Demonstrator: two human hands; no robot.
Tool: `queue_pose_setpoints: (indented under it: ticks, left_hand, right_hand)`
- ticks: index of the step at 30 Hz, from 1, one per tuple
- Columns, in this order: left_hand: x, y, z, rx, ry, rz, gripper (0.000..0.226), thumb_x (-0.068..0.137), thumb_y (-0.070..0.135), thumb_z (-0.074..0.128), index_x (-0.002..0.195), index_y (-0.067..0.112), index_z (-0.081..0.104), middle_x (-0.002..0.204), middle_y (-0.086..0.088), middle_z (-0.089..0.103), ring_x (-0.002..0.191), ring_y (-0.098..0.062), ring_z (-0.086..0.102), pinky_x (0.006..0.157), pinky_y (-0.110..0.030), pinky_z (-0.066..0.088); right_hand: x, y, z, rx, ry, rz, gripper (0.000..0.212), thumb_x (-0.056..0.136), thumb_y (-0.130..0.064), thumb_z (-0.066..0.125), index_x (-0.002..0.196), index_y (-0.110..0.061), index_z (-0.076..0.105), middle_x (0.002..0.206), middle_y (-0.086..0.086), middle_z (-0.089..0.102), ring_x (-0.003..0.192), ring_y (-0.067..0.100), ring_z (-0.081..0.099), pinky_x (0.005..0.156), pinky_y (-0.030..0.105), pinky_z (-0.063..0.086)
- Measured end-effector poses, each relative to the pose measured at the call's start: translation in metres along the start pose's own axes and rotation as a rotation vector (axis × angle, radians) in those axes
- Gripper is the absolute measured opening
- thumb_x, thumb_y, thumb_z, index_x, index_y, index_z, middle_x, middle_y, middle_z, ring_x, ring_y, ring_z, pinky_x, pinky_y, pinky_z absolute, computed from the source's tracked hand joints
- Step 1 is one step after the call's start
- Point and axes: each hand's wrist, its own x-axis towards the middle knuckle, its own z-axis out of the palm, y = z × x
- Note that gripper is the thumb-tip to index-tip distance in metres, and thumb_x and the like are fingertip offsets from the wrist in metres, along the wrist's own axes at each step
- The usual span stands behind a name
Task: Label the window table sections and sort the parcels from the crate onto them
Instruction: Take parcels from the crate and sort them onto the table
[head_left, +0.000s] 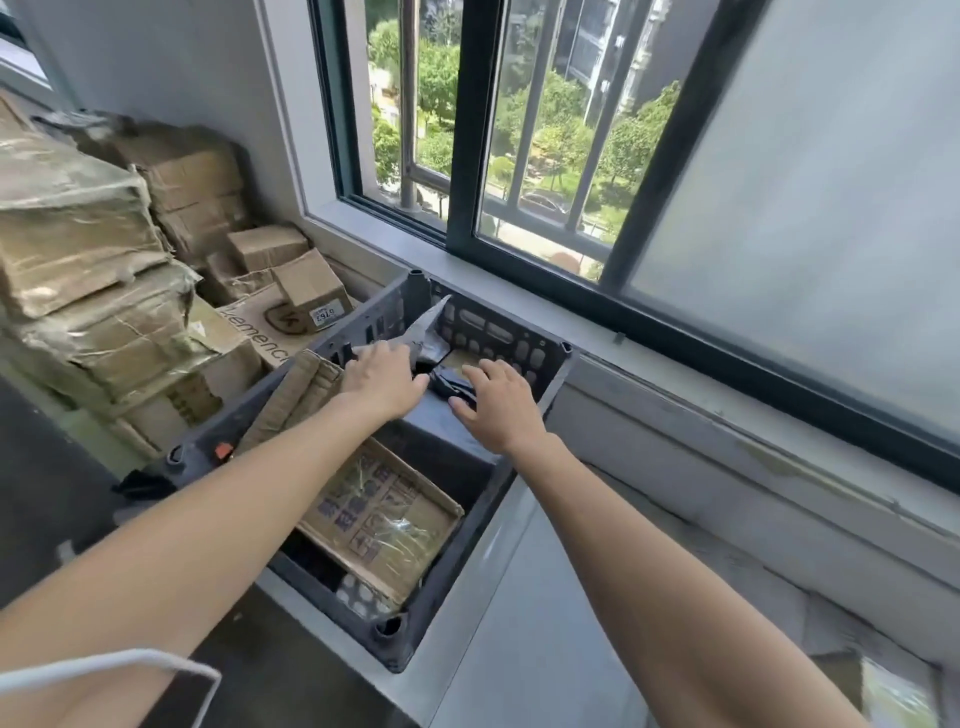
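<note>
A dark plastic crate (291, 382) stands under the window and holds several parcels. Both my hands reach into its far end. My left hand (382, 382) grips a black plastic mailer bag (428, 325) whose corner sticks up above the crate wall. My right hand (496, 402) rests with fingers spread on another black wrapped parcel (441, 426) beside it. A flat cardboard box (382, 519) with printed symbols lies in the near half of the crate. Another brown cardboard parcel (296, 400) leans against the crate's left wall.
Taped cardboard boxes (93, 291) are stacked high to the left of the crate, with smaller boxes (306, 286) near the window corner. A grey table surface (519, 623) runs to the right along the window sill (675, 374). Something taped lies at the lower right (883, 686).
</note>
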Motion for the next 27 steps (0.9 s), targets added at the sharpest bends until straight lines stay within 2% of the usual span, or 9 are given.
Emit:
queue_pose_setpoints:
  ticks: [3,6,8,10,13,17,21,24,27]
  left_hand:
    - [0.002,-0.012,0.006,0.006,-0.021,0.002,0.047,0.094,0.044,0.049,0.128,0.012,0.058,0.132,-0.014,0.056,0.124,-0.033,0.049,0.098,-0.043,0.042]
    - [-0.003,-0.020,0.006,-0.044,-0.007,0.055,0.034,0.094,0.036,0.050,0.119,0.019,0.066,0.123,-0.008,0.065,0.114,-0.030,0.058,0.092,-0.039,0.048]
    - [-0.009,-0.023,0.003,-0.072,-0.026,0.061,0.029,0.094,0.032,0.050,0.113,0.023,0.070,0.119,-0.005,0.068,0.109,-0.028,0.062,0.090,-0.038,0.051]
    - [-0.016,-0.027,0.000,-0.075,-0.071,0.037,0.027,0.092,0.031,0.051,0.108,0.024,0.072,0.115,-0.005,0.070,0.106,-0.028,0.064,0.090,-0.039,0.052]
    - [-0.028,-0.035,-0.001,-0.109,-0.157,-0.019,0.023,0.091,0.031,0.054,0.098,0.024,0.075,0.115,-0.002,0.071,0.101,-0.025,0.065,0.088,-0.038,0.054]
    - [-0.047,-0.043,0.000,-0.187,-0.121,-0.097,0.022,0.090,0.029,0.056,0.077,0.020,0.071,0.102,-0.003,0.073,0.087,-0.026,0.066,0.073,-0.032,0.053]
    - [-0.064,-0.039,0.002,-0.317,0.001,-0.133,0.026,0.093,0.031,0.056,0.089,0.015,0.077,0.091,-0.006,0.071,0.090,-0.029,0.066,0.074,-0.031,0.048]
    - [-0.073,-0.038,0.000,-0.409,0.097,-0.169,0.041,0.099,0.043,0.047,0.096,0.010,0.073,0.097,-0.009,0.069,0.090,-0.029,0.061,0.073,-0.030,0.041]
    - [-0.077,-0.037,-0.013,-0.505,0.190,-0.215,0.055,0.099,0.052,0.037,0.075,0.010,0.061,0.079,-0.009,0.062,0.078,-0.028,0.057,0.065,-0.034,0.037]
  right_hand:
    - [0.004,-0.010,0.006,0.185,-0.180,-0.002,0.053,0.096,-0.054,0.049,0.132,-0.015,0.059,0.132,0.008,0.060,0.122,0.027,0.054,0.102,0.041,0.045]
    - [0.003,-0.022,0.005,0.581,-0.547,0.049,0.061,0.087,-0.069,0.055,0.124,-0.021,0.064,0.118,0.000,0.068,0.104,0.018,0.067,0.095,0.040,0.053]
    - [0.000,-0.033,0.004,0.691,-0.798,0.083,0.074,0.079,-0.075,0.059,0.133,-0.026,0.057,0.127,-0.003,0.064,0.107,0.015,0.065,0.095,0.040,0.054]
    - [-0.002,-0.044,0.005,0.639,-0.892,0.055,0.082,0.074,-0.074,0.065,0.140,-0.029,0.049,0.137,-0.005,0.056,0.114,0.015,0.060,0.097,0.040,0.052]
    - [-0.005,-0.058,0.010,0.511,-0.825,-0.014,0.065,0.076,-0.063,0.071,0.129,-0.026,0.059,0.127,-0.002,0.061,0.110,0.015,0.061,0.094,0.037,0.054]
    - [-0.016,-0.071,0.011,0.430,-0.643,-0.123,0.049,0.082,-0.053,0.070,0.108,-0.012,0.068,0.100,0.008,0.067,0.089,0.019,0.062,0.068,0.028,0.045]
    - [-0.028,-0.071,0.002,0.390,-0.483,-0.168,0.039,0.093,-0.044,0.064,0.070,-0.012,0.058,0.063,0.000,0.048,0.059,0.014,0.045,0.053,0.030,0.032]
    - [-0.032,-0.061,-0.005,0.454,-0.346,-0.090,0.035,0.099,-0.036,0.058,0.079,-0.009,0.064,0.062,0.001,0.052,0.061,0.019,0.048,0.055,0.031,0.033]
    - [-0.034,-0.046,-0.016,0.601,-0.227,0.027,0.029,0.100,-0.033,0.056,0.098,-0.010,0.074,0.076,0.001,0.065,0.071,0.019,0.059,0.066,0.029,0.046]
